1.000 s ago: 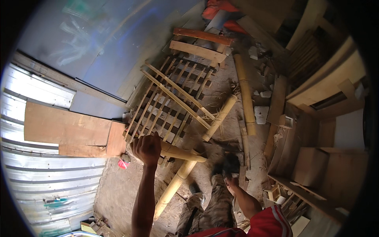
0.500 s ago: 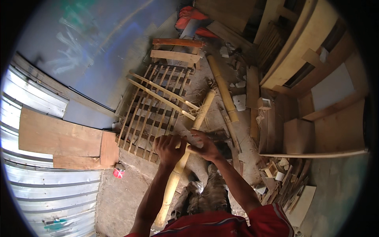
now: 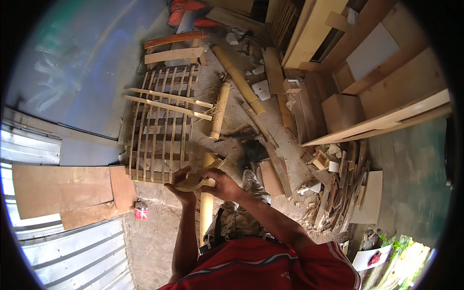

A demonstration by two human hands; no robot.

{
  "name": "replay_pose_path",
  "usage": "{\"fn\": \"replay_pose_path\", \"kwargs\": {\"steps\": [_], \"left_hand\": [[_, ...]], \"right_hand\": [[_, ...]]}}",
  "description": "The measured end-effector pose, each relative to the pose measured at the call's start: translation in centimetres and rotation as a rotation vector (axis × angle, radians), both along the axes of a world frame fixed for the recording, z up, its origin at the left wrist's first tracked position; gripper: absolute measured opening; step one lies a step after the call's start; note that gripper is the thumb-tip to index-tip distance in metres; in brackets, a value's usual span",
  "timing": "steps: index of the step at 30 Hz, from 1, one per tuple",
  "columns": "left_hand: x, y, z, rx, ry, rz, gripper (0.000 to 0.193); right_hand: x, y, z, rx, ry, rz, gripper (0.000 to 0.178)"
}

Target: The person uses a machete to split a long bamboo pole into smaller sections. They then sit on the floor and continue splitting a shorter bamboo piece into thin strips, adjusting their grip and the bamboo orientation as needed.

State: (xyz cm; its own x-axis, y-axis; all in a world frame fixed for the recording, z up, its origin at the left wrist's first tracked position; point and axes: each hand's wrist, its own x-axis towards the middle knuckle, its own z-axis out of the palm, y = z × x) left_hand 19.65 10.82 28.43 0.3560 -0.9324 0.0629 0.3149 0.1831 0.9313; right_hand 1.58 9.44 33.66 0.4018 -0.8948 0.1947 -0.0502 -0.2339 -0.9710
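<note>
Between my hands is a curved, tan piece that looks like bamboo or thin wood (image 3: 192, 181); its exact kind is unclear. My left hand (image 3: 182, 191) supports it from the left, the fingers partly hidden and blurred. On the other side, my right hand (image 3: 221, 186) grips it with bent fingers. A yellowish bamboo pole (image 3: 206, 215) runs beneath both hands, close to my legs, with its upper part partly covered. Farther off, a short bamboo length (image 3: 220, 111) lies on the ground with fibrous shavings at its far end.
A slatted frame (image 3: 159, 125) lies ahead on the left, two loose strips (image 3: 169, 106) across it. Another bamboo pole (image 3: 239, 79) rests beyond. Scrap wood (image 3: 338, 193) is heaped at the right, below a wooden cabinet (image 3: 377, 67). A red can (image 3: 140, 211) stands left.
My hands have moved from the bamboo pole to the curved tan piece, now held between them. The head view has shifted, so the surroundings sit farther left.
</note>
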Motion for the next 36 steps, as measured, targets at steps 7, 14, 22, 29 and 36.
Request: {"fn": "replay_pose_path", "kwargs": {"steps": [7,14,22,29,36], "left_hand": [[-5.9,-7.4,-0.5,0.162,0.468,0.119,0.076],[-13.6,-15.6,5.1,0.060,0.170,0.184,0.061],[-18.0,-23.7,6.8,-0.223,0.002,-0.078,0.064],[-20.7,-28.0,-0.9,-0.210,0.019,-0.189,0.054],[-22.4,-21.0,-11.5,0.099,-0.357,-0.176,0.049]], "right_hand": [[-2.5,-1.5,-0.7,0.100,0.242,-0.214,0.061],[-8.3,-7.7,4.1,0.045,0.168,-0.358,0.059],[-14.4,-14.1,6.7,0.023,-0.017,-0.414,0.062],[-18.6,-18.6,3.3,1.127,-0.752,-0.072,0.073],[-20.3,-18.0,-8.1,1.143,-0.337,-0.334,0.033]]}}
